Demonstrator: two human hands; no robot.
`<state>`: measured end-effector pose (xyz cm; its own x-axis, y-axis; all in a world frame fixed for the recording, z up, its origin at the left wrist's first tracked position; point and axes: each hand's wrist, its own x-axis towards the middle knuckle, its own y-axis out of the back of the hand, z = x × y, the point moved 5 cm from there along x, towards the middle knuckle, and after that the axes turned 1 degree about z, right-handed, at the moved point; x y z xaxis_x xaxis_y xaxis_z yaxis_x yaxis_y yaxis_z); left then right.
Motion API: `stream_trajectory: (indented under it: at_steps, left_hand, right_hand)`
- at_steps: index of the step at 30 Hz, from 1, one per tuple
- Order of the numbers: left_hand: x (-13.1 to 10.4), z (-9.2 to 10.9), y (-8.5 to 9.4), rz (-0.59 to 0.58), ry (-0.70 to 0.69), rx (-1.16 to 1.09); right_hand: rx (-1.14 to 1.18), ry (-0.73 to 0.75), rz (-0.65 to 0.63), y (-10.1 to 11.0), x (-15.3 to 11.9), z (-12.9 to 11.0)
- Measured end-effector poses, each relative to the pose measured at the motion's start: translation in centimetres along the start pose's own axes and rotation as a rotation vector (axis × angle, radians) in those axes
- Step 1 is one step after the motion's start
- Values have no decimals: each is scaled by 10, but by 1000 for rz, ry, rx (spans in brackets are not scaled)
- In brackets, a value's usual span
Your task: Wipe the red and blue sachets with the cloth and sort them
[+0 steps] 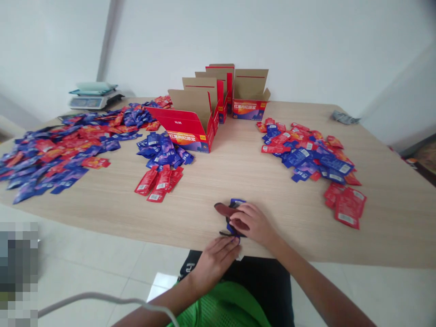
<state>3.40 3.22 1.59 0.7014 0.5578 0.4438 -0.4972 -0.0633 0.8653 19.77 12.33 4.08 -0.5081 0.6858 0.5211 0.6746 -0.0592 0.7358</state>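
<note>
While the left hand [218,260] rests its fingers at the lower end of a blue-and-maroon item [224,210], located at the near edge of the worktop [235,175], the right hand [255,223] is closed on the maroon part; whether the left also grips cannot be determined. Beyond, sachets [306,150] lie loose toward the left and right edges. Boxes [190,138] stand toward the far edge, contents hidden. Assessment: handling is in progress; all visible boxes remain unclosed.

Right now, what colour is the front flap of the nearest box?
The front flap is red with white lettering; head view.
</note>
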Motion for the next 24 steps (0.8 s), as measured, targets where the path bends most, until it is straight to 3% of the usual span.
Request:
stream_trajectory:
  at_steps: [3, 7, 9, 12, 13, 16, 18, 21, 24]
  left_hand:
    - [0, 0, 0, -21, -33, 26]
    - [-2, -1, -1, -14, -50, 42]
    - [-3, -1, -2, -13, -48, 43]
    - [-2, -1, -3, -4, -36, 26]
    - [-2, -1, -3, 1, -27, 11]
    - [2, -1, 0, 50, 8, -59]
    - [3, -1, 1, 77, 25, -85]
    - [3, -1, 0, 72, 15, -63]
    - [1, -2, -2, 64, -4, -40]
  right_hand:
    - [-122, -20, 28, 3, 16, 31]
    - [-225, -82, 85, 27, 43, 65]
    - [-230, -135, 169, 44, 49, 64]
    - [-123, -155, 278, 57, 39, 32]
    - [-70, -117, 249, 54, 33, 17]
    - [21, 85, -20, 25, 13, -24]
    - [37, 146, -124, 7, 4, -29]
    - [5, 105, -89, -4, 14, -1]
    - [-125, 52, -39, 1, 41, 42]
